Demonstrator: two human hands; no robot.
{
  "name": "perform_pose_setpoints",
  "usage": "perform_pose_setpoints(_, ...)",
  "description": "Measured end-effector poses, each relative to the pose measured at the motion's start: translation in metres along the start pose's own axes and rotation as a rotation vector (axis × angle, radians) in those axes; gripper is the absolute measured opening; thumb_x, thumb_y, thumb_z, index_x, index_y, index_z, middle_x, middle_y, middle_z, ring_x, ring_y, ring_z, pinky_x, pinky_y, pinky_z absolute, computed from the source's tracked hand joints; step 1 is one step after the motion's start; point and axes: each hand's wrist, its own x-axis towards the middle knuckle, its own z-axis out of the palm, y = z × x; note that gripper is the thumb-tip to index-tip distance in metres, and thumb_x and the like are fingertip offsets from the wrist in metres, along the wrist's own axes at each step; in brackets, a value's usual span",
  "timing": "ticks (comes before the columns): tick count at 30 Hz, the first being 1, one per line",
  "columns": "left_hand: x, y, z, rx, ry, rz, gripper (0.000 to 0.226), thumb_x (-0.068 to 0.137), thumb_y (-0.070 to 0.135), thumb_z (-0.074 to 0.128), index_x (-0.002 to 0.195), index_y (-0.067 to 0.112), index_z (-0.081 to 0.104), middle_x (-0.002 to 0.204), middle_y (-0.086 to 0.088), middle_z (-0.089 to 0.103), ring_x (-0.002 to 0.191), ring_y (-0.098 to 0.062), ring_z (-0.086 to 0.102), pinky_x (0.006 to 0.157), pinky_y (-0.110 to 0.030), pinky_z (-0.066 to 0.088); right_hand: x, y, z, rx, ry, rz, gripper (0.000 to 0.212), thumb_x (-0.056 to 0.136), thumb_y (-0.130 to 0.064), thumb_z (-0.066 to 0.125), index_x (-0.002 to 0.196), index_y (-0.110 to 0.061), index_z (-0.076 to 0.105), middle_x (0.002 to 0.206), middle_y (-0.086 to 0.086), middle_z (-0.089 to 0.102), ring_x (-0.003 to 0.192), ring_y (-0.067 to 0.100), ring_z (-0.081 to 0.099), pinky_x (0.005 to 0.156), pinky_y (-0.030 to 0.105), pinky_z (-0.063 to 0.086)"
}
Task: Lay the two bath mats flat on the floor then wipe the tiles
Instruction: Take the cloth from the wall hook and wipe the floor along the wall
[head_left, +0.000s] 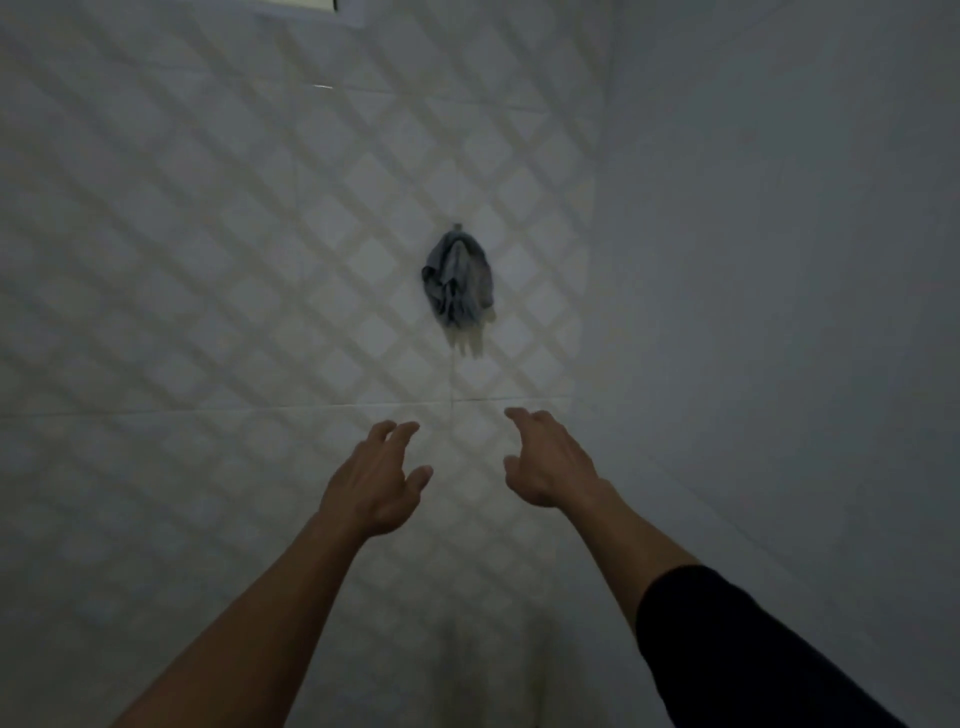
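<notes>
White glazed wall tiles (218, 270) with a pale diamond pattern fill our view, and the light is dim. On them hangs a small crumpled blue-grey cloth (458, 283) from a little hook (457, 226), with wet-looking streaks just under it. Our left hand (375, 480) and our right hand (551, 460) reach up below the cloth, well apart from it; the fingers of both are spread and relaxed, and they hold nothing. We see no bath mats, so we cannot tell whether they lie flat already. If we pull the cloth down quickly, it may catch on the hook or tear. It looks damp, so it may slip from loose fingers. In such weak light we may also leave some tiles unwiped.
</notes>
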Motion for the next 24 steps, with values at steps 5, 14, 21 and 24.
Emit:
perform_pose_setpoints(5,0.036,0.035,0.018,0.043,0.014,0.004,0.066,0.094,0.049,0.055,0.151,0.024,0.032,0.156,-0.004,0.031,0.119,-0.028,0.058,0.102,-0.042,0.045,0.037,0.044,-0.024,0.07,0.039,-0.021,0.064,0.094,-0.028,0.054,0.151,-0.026,0.026,0.146,0.01,0.037,0.133,0.03,0.04,0.104,0.043,0.04)
perform_pose_setpoints(14,0.13,0.047,0.03,0.014,0.082,0.032,0.068,0.092,0.044,0.061,0.15,0.019,0.035,0.152,-0.006,0.036,0.122,-0.029,0.055,0.104,-0.041,0.043,0.102,0.079,-0.011,0.112,0.028,0.0,0.066,0.095,-0.031,0.054,0.153,-0.027,0.024,0.15,0.008,0.036,0.138,0.028,0.036,0.108,0.041,0.037)
perform_pose_setpoints(21,0.216,0.022,0.033,-0.07,0.175,0.025,0.067,0.094,0.043,0.059,0.151,0.019,0.033,0.152,-0.007,0.038,0.136,-0.028,0.041,0.107,-0.041,0.038,0.199,0.065,-0.012,0.172,0.117,0.014,0.067,0.091,-0.031,0.059,0.151,-0.026,0.03,0.144,0.011,0.047,0.131,0.031,0.046,0.107,0.041,0.042)
perform_pose_setpoints(24,0.264,0.008,0.018,-0.137,0.224,-0.02,0.07,0.094,0.045,0.057,0.152,0.018,0.029,0.15,-0.009,0.04,0.136,-0.03,0.04,0.107,-0.043,0.039,0.249,0.046,-0.018,0.187,0.156,0.007,0.066,0.091,-0.032,0.059,0.15,-0.025,0.032,0.143,0.012,0.049,0.128,0.032,0.049,0.106,0.043,0.043)
